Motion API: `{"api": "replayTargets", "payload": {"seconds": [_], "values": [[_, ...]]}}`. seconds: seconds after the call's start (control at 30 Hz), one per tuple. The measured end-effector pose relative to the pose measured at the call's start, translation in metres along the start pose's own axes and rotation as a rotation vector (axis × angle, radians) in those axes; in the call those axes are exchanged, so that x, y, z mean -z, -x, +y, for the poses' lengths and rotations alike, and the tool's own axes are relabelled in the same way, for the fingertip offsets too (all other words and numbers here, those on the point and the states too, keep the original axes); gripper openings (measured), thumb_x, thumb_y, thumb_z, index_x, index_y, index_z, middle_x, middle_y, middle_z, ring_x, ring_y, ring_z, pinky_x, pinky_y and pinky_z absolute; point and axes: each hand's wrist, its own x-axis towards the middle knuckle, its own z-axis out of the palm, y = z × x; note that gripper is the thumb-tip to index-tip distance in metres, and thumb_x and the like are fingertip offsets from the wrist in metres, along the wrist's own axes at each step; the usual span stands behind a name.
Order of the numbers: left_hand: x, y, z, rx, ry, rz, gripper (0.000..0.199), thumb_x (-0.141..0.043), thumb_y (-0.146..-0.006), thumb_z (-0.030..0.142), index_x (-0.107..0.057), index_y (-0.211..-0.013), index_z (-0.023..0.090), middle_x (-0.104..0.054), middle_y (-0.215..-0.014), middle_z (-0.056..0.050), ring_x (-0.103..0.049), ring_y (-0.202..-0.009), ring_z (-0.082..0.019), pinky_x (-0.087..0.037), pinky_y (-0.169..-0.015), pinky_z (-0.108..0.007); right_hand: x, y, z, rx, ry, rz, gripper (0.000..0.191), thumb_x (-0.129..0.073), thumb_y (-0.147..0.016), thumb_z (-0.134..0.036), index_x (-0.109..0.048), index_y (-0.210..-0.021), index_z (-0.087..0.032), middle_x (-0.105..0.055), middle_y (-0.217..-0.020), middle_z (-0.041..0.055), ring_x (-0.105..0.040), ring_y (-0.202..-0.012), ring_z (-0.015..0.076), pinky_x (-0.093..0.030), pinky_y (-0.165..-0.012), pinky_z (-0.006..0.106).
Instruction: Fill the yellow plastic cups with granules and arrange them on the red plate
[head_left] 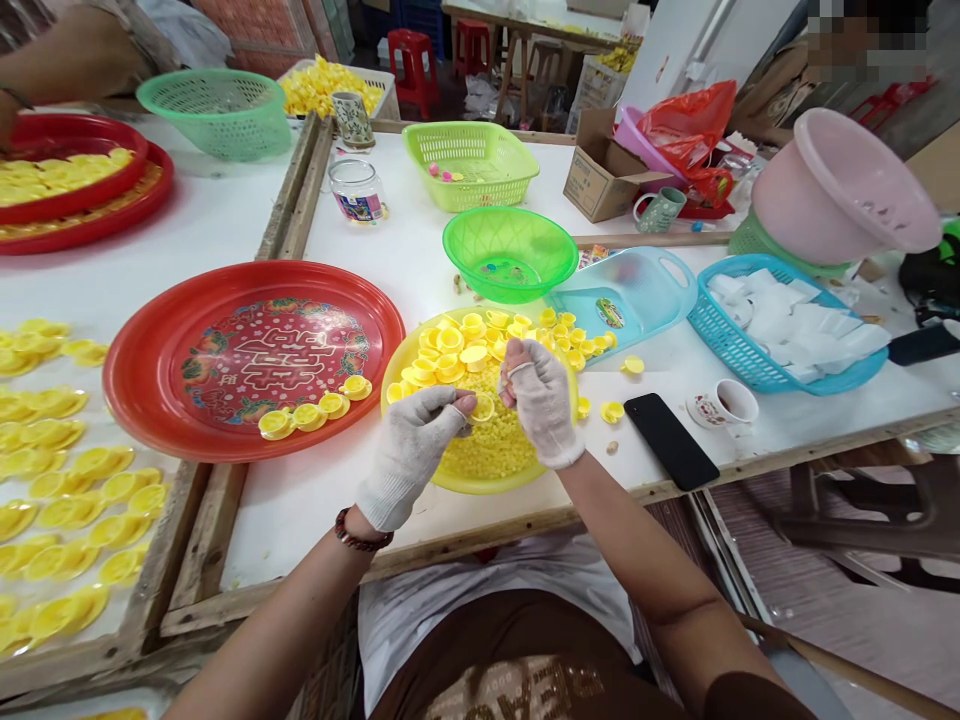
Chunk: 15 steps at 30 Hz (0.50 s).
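Note:
My left hand [420,440], in a white glove with bare fingertips, pinches a small yellow plastic cup [484,406] over the yellow basin [405,470]. Just right of it, my right hand [541,400], gloved the same way, has its fingers pressed together; whatever they may hold is hidden. Under both hands the basin carries many small yellow beads [487,452], with a heap of yellow cups [450,345] on its far side. To the left, a red tray [150,390] with a printed pattern bears a short row of yellow cups [307,416] near its front rim.
Beyond the basin stand a green bowl [510,230] and a light blue scoop tray [645,290]. At right lie a black phone [670,440], a teacup [735,402] and a blue basket [795,375] of white pieces. Wooden strips [202,530] edge the table. Another person's arm [75,60] reaches in top left.

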Motion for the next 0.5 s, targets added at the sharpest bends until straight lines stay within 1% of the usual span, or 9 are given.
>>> {"api": "replayTargets", "payload": {"seconds": [0.03,0.1,0.17,0.2,0.27,0.33,0.43,0.5], "values": [[0.001,-0.001,0.0,-0.005,0.015,0.022,0.027,-0.072,-0.08,0.041,-0.071,-0.08,0.014,-0.066,-0.075,-0.002,-0.064,-0.066,-0.014,-0.057,-0.066,-0.024,0.002,0.003,0.001,0.05,0.128,-0.037,0.032,-0.054,-0.096,-0.047,-0.049,-0.075,-0.022,-0.044,-0.062,-0.005,-0.042,-0.054,0.0093,-0.036,-0.052,0.025],[0.004,-0.003,-0.002,-0.026,0.032,0.049,0.026,-0.071,-0.081,0.041,-0.07,-0.078,0.015,-0.064,-0.072,-0.001,-0.063,-0.065,-0.013,-0.057,-0.065,-0.024,0.004,0.007,0.002,0.18,0.366,-0.123,0.023,-0.054,-0.097,-0.039,-0.057,-0.082,-0.022,-0.053,-0.074,-0.0012,-0.051,-0.07,0.0121,-0.043,-0.067,0.027],[0.005,-0.006,-0.004,-0.053,0.029,0.066,0.025,-0.069,-0.082,0.039,-0.07,-0.076,0.015,-0.064,-0.071,0.0,-0.063,-0.065,-0.013,-0.057,-0.065,-0.024,0.005,0.01,0.004,0.285,0.51,-0.204,0.015,-0.057,-0.095,-0.035,-0.063,-0.092,-0.021,-0.058,-0.086,0.002,-0.054,-0.082,0.0145,-0.044,-0.077,0.029],[0.006,-0.007,-0.005,-0.067,0.023,0.077,0.024,-0.068,-0.082,0.038,-0.069,-0.075,0.015,-0.064,-0.07,0.0,-0.062,-0.065,-0.013,-0.056,-0.065,-0.024,0.005,0.011,0.005,0.303,0.541,-0.242,0.015,-0.061,-0.092,-0.036,-0.064,-0.097,-0.021,-0.059,-0.089,0.0023,-0.053,-0.082,0.0148,-0.044,-0.078,0.03],[0.006,-0.008,-0.006,-0.085,-0.007,0.092,0.023,-0.067,-0.082,0.036,-0.069,-0.073,0.015,-0.064,-0.069,-0.001,-0.062,-0.065,-0.013,-0.055,-0.065,-0.024,0.006,0.01,0.007,0.267,0.547,-0.318,0.021,-0.066,-0.088,-0.036,-0.065,-0.103,-0.022,-0.057,-0.082,-0.0002,-0.05,-0.072,0.0132,-0.043,-0.07,0.028],[0.006,-0.008,-0.005,-0.086,-0.039,0.097,0.022,-0.065,-0.082,0.035,-0.07,-0.074,0.015,-0.065,-0.067,-0.001,-0.061,-0.064,-0.014,-0.054,-0.064,-0.024,0.008,0.007,0.008,0.187,0.497,-0.375,0.019,-0.066,-0.088,-0.036,-0.065,-0.101,-0.022,-0.052,-0.072,-0.0034,-0.044,-0.063,0.0113,-0.039,-0.061,0.026],[0.006,-0.005,-0.002,-0.074,-0.069,0.094,0.023,-0.064,-0.083,0.036,-0.072,-0.077,0.015,-0.066,-0.067,-0.001,-0.062,-0.062,-0.014,-0.052,-0.062,-0.023,0.013,0.004,0.008,0.064,0.364,-0.413,0.014,-0.06,-0.092,-0.034,-0.065,-0.093,-0.021,-0.051,-0.071,-0.0034,-0.045,-0.062,0.0101,-0.038,-0.058,0.024],[0.006,-0.004,-0.001,-0.069,-0.09,0.098,0.025,-0.064,-0.084,0.037,-0.07,-0.074,0.015,-0.066,-0.066,-0.001,-0.062,-0.061,-0.014,-0.052,-0.061,-0.023,0.016,0.004,0.006,-0.013,0.282,-0.393,0.016,-0.055,-0.094,-0.035,-0.064,-0.093,-0.021,-0.053,-0.072,-0.003,-0.047,-0.062,0.01,-0.04,-0.058,0.023]]}}
